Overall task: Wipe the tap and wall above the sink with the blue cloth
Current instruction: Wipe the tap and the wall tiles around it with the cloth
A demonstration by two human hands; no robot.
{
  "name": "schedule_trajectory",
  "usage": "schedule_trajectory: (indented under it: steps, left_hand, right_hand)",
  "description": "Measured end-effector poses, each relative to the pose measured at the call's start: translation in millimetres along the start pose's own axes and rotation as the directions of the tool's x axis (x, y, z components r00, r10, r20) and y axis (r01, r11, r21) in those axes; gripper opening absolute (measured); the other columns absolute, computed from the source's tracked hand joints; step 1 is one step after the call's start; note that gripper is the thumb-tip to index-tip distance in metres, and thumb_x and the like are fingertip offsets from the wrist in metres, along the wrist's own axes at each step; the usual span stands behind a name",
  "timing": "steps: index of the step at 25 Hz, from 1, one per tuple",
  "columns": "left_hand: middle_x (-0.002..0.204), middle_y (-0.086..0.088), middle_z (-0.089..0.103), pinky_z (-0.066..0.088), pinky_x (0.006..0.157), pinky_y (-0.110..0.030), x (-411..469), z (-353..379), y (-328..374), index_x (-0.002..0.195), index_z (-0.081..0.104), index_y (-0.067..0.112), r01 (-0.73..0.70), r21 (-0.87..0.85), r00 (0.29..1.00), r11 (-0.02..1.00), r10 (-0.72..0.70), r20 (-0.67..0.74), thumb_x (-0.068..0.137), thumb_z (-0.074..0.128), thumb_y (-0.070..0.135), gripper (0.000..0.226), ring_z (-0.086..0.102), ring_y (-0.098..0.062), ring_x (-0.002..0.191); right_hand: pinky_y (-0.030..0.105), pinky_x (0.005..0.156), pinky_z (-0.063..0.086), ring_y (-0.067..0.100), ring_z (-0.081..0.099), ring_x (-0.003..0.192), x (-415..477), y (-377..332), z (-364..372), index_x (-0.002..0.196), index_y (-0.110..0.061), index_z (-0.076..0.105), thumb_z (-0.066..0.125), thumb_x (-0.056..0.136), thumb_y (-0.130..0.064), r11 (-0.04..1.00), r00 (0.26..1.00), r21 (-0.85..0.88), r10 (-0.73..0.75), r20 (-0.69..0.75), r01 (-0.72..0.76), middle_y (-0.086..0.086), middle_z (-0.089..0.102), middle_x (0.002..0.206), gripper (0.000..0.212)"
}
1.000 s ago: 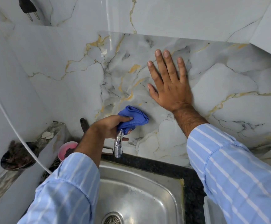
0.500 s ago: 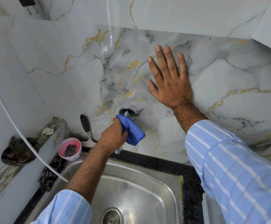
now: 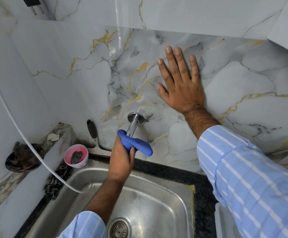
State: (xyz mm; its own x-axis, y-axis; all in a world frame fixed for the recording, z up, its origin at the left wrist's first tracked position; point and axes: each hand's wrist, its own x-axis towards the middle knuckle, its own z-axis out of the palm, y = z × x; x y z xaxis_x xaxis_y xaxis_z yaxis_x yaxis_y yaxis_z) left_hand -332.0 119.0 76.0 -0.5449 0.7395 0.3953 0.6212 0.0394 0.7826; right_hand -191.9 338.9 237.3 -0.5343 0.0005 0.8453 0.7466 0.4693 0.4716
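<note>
- Blue cloth (image 3: 136, 146) bunched around the tap (image 3: 132, 126) spout, just below its wall flange, above the sink (image 3: 157, 203) back edge.
- Gripped in left hand (image 3: 122, 158), fingers closed over cloth and spout.
- Likely risk: loose tail slipping off the slick spout, leaving the wall (image 3: 234, 79) unwiped.
- Right hand (image 3: 181, 86) open, flat against wall, arm extended, bracing.

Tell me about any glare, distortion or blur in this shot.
Head view: a bright vertical glare streak runs down the glossy marble wall; wide-angle distortion bends the tile edges; lighting is soft and even; the tap, blue cloth and both hands stay sharp.
</note>
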Motion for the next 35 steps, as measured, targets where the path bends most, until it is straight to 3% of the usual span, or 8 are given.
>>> schedule_trajectory:
  steps: [4, 9, 13, 18, 24, 27, 31, 35]
  left_hand:
    - [0.113, -0.003, 0.048, 0.046, 0.088, -0.035, -15, 7, -6, 0.132, 0.043, 0.006, 0.000, -0.011, 1.000, 1.000, 0.000, -0.025, 0.084, 0.062, 0.001, 0.053, 0.055, -0.024, 0.101]
    - [0.121, -0.001, 0.045, 0.039, 0.098, -0.023, -31, 12, -12, 0.139, 0.037, 0.005, 0.038, -0.092, 0.999, 0.995, -0.041, -0.030, 0.084, 0.064, -0.006, 0.062, 0.050, -0.017, 0.108]
    - [0.107, 0.012, 0.056, 0.039, 0.081, -0.001, -31, 1, -14, 0.135, 0.040, 0.020, 0.087, -0.132, 0.996, 0.987, -0.084, 0.028, 0.087, 0.068, 0.014, 0.056, 0.056, 0.005, 0.095]
    - [0.092, 0.012, 0.066, 0.044, 0.058, -0.006, 24, -23, 8, 0.113, 0.053, 0.024, 0.235, -0.176, 0.968, 0.956, -0.214, 0.133, 0.082, 0.061, 0.048, 0.040, 0.062, 0.009, 0.072]
    - [0.066, -0.015, 0.069, 0.052, 0.055, -0.028, 120, -3, 50, 0.080, 0.066, 0.001, 0.409, 0.107, 0.751, 0.906, -0.401, 0.525, 0.101, 0.054, 0.032, 0.040, 0.066, -0.022, 0.051]
    - [0.068, -0.007, 0.063, 0.061, 0.064, -0.035, 111, -9, 42, 0.087, 0.064, 0.009, 0.562, -0.143, 0.704, 0.815, -0.380, 0.599, 0.098, 0.061, 0.028, 0.022, 0.061, -0.014, 0.047]
    - [0.068, -0.010, 0.058, 0.054, 0.089, -0.058, 88, -15, 17, 0.086, 0.070, 0.007, 0.760, -0.452, 0.618, 0.466, -0.304, 0.725, 0.092, 0.070, 0.029, 0.022, 0.052, -0.015, 0.046]
    - [0.068, -0.010, 0.060, 0.055, 0.087, -0.051, 63, -20, 4, 0.097, 0.063, 0.005, 0.644, -0.502, 0.718, 0.577, -0.229, 0.657, 0.093, 0.067, 0.034, 0.029, 0.056, -0.019, 0.049]
  right_hand:
    - [0.054, 0.133, 0.001, 0.035, 0.031, 0.161, -2, 0, 2, 0.170, -0.014, 0.028, 0.038, 0.113, -0.046, 1.000, 1.000, -0.005, 0.005, -0.002, -0.005, 0.015, 0.027, 0.174, 0.065]
    - [0.054, 0.133, 0.002, 0.034, 0.030, 0.161, -2, 1, 3, 0.170, -0.015, 0.028, 0.039, 0.113, -0.046, 1.000, 1.000, 0.004, 0.009, 0.000, -0.009, 0.015, 0.026, 0.174, 0.065]
    - [0.054, 0.134, 0.002, 0.034, 0.029, 0.161, -1, 0, 3, 0.170, -0.015, 0.028, 0.038, 0.113, -0.046, 1.000, 1.000, 0.014, 0.013, 0.003, -0.013, 0.015, 0.025, 0.174, 0.065]
    - [0.055, 0.133, 0.002, 0.035, 0.029, 0.161, -1, 1, 2, 0.170, -0.015, 0.028, 0.037, 0.113, -0.046, 1.000, 1.000, 0.009, 0.013, 0.008, -0.013, 0.015, 0.026, 0.174, 0.065]
    - [0.055, 0.133, 0.007, 0.034, 0.030, 0.161, -2, -1, 2, 0.169, -0.015, 0.029, 0.038, 0.113, -0.046, 1.000, 1.000, 0.009, 0.015, 0.006, -0.015, 0.014, 0.027, 0.174, 0.065]
    - [0.057, 0.132, 0.013, 0.034, 0.032, 0.160, 0, 1, 0, 0.169, -0.015, 0.031, 0.038, 0.113, -0.046, 1.000, 1.000, 0.016, 0.022, 0.009, -0.023, 0.015, 0.029, 0.173, 0.065]
    - [0.058, 0.130, 0.019, 0.035, 0.034, 0.160, -1, 0, 0, 0.168, -0.014, 0.033, 0.038, 0.112, -0.045, 1.000, 1.000, 0.013, 0.023, 0.008, -0.023, 0.015, 0.031, 0.172, 0.064]
    - [0.058, 0.130, 0.021, 0.034, 0.033, 0.160, 0, 0, -1, 0.168, -0.014, 0.032, 0.038, 0.112, -0.045, 1.000, 0.999, 0.017, 0.026, 0.018, -0.026, 0.015, 0.030, 0.173, 0.065]
